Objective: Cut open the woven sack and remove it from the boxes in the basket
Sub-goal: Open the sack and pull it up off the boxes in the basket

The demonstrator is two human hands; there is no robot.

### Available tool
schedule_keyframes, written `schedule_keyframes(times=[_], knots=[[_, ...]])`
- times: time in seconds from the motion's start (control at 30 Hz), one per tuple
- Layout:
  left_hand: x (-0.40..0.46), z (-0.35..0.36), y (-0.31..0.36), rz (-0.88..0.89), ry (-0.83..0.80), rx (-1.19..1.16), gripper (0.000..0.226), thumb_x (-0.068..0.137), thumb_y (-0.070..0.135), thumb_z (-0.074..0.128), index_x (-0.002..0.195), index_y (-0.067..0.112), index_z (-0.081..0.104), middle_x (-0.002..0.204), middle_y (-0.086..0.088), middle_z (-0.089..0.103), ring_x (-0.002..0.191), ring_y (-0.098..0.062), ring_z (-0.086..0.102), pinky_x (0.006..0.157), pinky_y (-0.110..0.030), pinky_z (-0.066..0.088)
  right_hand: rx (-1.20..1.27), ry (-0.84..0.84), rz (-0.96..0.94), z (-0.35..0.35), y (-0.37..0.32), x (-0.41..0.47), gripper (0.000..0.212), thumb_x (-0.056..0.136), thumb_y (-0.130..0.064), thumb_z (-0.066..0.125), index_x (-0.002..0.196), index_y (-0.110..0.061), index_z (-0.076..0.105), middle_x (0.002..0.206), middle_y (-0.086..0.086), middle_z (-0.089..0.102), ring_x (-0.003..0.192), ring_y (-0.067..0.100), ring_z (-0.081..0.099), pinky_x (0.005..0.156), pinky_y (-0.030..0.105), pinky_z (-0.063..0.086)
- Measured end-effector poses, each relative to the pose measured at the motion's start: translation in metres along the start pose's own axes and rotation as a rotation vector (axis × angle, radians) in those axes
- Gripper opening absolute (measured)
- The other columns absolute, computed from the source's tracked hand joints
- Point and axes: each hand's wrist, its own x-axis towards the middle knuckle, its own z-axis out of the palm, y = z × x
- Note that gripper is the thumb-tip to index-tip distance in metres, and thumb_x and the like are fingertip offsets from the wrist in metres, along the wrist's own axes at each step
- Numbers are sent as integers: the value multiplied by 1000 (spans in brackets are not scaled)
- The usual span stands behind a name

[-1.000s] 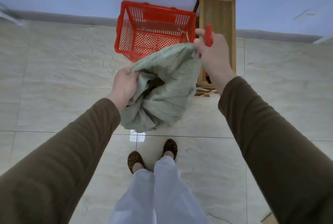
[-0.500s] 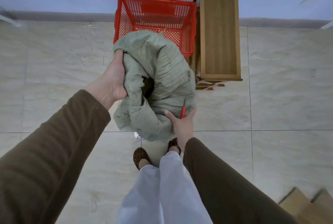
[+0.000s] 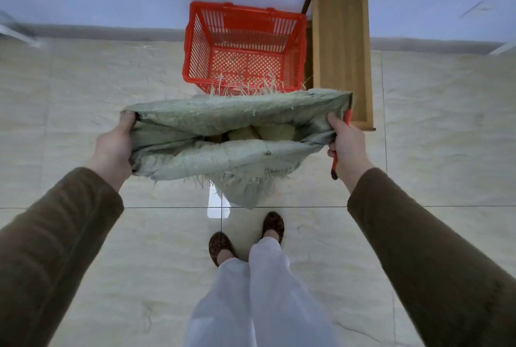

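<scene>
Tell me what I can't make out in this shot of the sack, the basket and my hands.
- Sack contents, head view: pale lumps show through the opening, folds hide what they are.
- Boxes: none visible; the basket shows only loose fibres.
- Red tool in the right hand: the hand and sack cover most of it, no blade visible.
- Left hand fingertips: tucked into the sack edge.
- Bench legs: hidden under its top.
</scene>
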Motion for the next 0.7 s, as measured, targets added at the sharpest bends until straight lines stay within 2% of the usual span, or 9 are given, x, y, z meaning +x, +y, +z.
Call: schedule_keyframes(times=[0.1, 0.17, 0.2, 0.27, 0.33, 0.4, 0.53, 0.63, 0.7], knots=[[10, -19, -2, 50, 115, -38, 57, 91, 52, 74, 123, 6, 66, 127, -13, 72, 103, -28, 74, 85, -44, 62, -507, -21, -218, -15, -33, -2, 31, 92, -41, 67, 82, -13, 73, 75, 7, 67, 67, 23, 61, 65, 41, 51], [10, -34, -4, 82, 169, 29, 61, 86, 54, 78, 120, 4, 68, 124, -12, 73, 110, -30, 72, 96, -46, 61, -782, 15, -291, -25, -53, -8, 34, 90, -48, 64, 70, -21, 69, 69, 6, 66, 67, 27, 65, 66, 42, 53], [6, -40, -5, 105, 180, 80, 60, 83, 56, 78, 112, 4, 70, 117, -12, 73, 109, -31, 72, 96, -45, 60, -825, 45, -302, -31, -62, -10, 36, 89, -51, 64, 68, -22, 67, 67, 5, 65, 67, 28, 66, 63, 40, 51], [-12, -43, -4, 186, 176, 202, 55, 82, 61, 74, 89, 7, 68, 94, -11, 70, 97, -30, 69, 80, -41, 57, -808, 56, -318, -35, -80, -18, 36, 88, -51, 64, 68, -22, 66, 68, 4, 65, 71, 31, 68, 64, 38, 50], [-37, -31, 0, 315, 105, 319, 47, 85, 59, 73, 77, 15, 58, 78, -3, 62, 87, -28, 65, 68, -37, 48, -688, -46, -326, -27, -95, -31, 34, 89, -50, 67, 75, -19, 70, 76, 6, 71, 79, 31, 71, 74, 43, 57], [-65, -6, 4, 399, -86, 343, 39, 84, 47, 82, 94, 20, 56, 91, -2, 67, 95, -27, 69, 78, -37, 54, -676, -200, -351, -9, -108, -52, 38, 92, -51, 68, 88, -14, 75, 88, 7, 77, 86, 28, 74, 84, 48, 62], [-132, 49, 26, 503, -513, 385, 84, 73, 26, 95, 140, 27, 43, 130, 4, 66, 117, -10, 67, 102, -31, 54, -720, -391, -464, 32, -137, -102, 47, 94, -49, 68, 105, -3, 74, 102, 17, 77, 95, 33, 74, 93, 56, 58], [-175, 84, 50, 576, -665, 476, 89, 75, 20, 94, 150, 22, 47, 135, 2, 69, 122, -12, 67, 107, -31, 52, -661, -501, -534, 51, -165, -139, 47, 96, -39, 69, 111, 5, 72, 110, 22, 76, 103, 37, 73, 99, 53, 56], [-197, 97, 65, 640, -627, 512, 65, 82, 8, 86, 141, 12, 59, 127, -5, 73, 117, -19, 70, 110, -39, 53, -549, -558, -563, 54, -181, -156, 36, 97, -32, 71, 106, 2, 76, 104, 15, 80, 99, 28, 76, 94, 43, 59]])
